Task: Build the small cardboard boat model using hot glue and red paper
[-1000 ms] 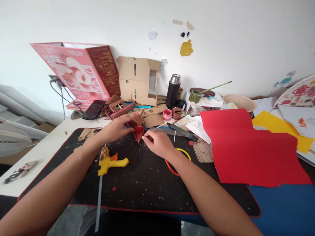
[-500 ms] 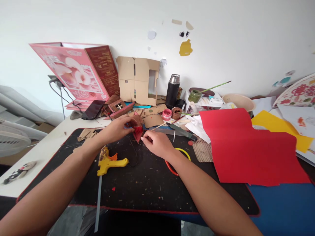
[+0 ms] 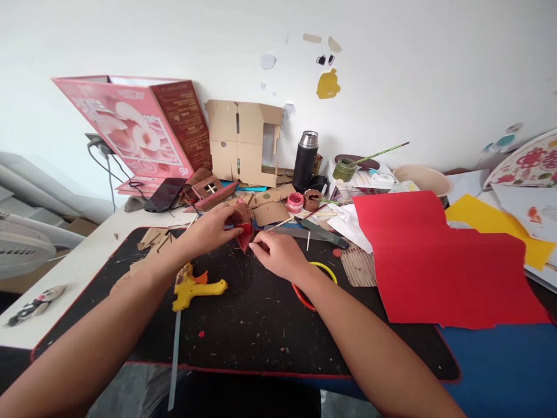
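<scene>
Above black mat (image 3: 243, 342) | left hand (image 3: 209, 229) shifted slightly | red piece (image 3: 245, 238) apparently pinched

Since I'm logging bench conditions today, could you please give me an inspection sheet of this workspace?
Surface: black mat, strewn with small scraps.
Job's things: red piece, pointed end toward the person.
Clutter: glue gun on the mat; cutter and paint jars behind; red sheet at right.
Hands: left hand at the red piece, right hand at its tip; grips unclear.
Cables: black cables at the plug.
Surroundings: pink bag and cardboard by the wall; fan at left.
</scene>
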A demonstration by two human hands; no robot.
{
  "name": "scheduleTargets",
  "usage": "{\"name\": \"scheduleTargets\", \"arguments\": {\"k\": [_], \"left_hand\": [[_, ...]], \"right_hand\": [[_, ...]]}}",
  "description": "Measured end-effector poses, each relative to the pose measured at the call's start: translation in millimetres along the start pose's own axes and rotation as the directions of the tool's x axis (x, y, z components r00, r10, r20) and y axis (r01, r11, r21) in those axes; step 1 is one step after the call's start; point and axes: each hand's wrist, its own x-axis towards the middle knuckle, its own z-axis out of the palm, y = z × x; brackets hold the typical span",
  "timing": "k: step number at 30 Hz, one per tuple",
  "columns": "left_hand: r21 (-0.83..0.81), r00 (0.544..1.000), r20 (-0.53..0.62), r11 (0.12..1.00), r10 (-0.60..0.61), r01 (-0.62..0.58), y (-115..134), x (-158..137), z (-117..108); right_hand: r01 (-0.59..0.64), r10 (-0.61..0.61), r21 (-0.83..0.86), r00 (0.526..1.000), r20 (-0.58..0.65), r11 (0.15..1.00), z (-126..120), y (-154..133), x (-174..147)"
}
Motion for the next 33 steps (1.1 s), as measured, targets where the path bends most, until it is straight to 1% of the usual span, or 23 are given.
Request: {"name": "scheduleTargets", "arguments": {"k": [9,14,33], "left_hand": [[0.134,0.998,-0.053,0.99,-0.045,0.052,2.7,1.8,13.7],[0.193,0.997,-0.052,0.979,-0.053,0.062,4.5,1.4,17.9],[0.279,0.994,-0.084,0.956,-0.068,0.089,12.3,1.1,24.2]], "right_hand": [[0.013,-0.013,-0.006,1.0,0.0,1.0,0.4,-0.1,-0.2],[0.013,-0.013,-0.016,1.0,0.002,1.0,0.2,-0.8,-0.7],[0.015,-0.014,-0.032,0.999,0.036,0.999,-1.3,-2.3,-0.9]]}}
